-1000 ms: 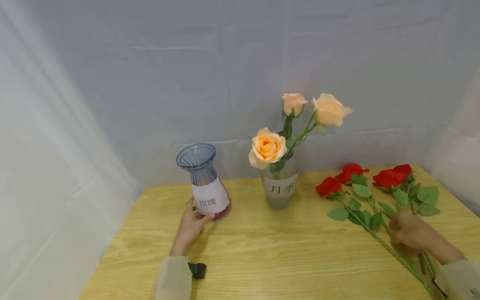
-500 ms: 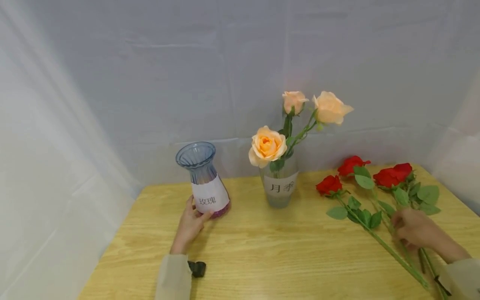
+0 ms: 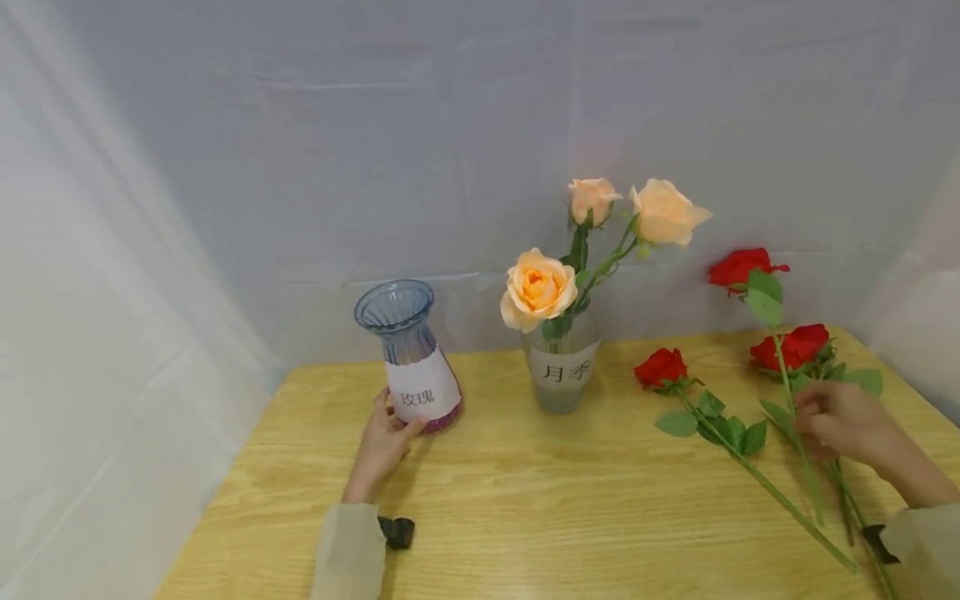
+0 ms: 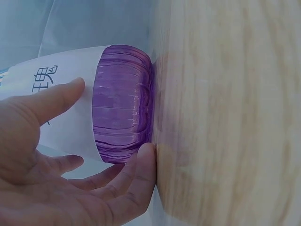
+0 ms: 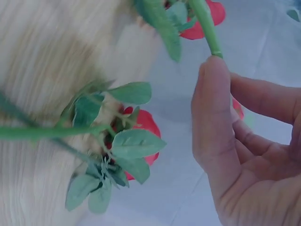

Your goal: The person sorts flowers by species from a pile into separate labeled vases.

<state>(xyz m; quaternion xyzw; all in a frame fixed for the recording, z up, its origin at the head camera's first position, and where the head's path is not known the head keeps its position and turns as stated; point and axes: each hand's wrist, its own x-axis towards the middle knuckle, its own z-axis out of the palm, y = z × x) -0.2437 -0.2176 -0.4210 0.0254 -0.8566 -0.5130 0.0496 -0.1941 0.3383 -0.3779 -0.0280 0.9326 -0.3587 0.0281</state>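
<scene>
Over on the right side of the table (image 3: 562, 508), the right hand (image 3: 847, 421) had one red rose (image 3: 742, 271) up off the wood, thumb and fingertips pinching its stem. The other red roses (image 3: 795, 346) lay beside and below. Meanwhile the left hand (image 3: 381, 446) curled around the blue-and-purple vase (image 3: 411, 343) low down, vase standing on the table. Looked like the picking-up step to me; next move probably called for a steady pinch and drawing that stem clear of its neighbours' leaves.
</scene>
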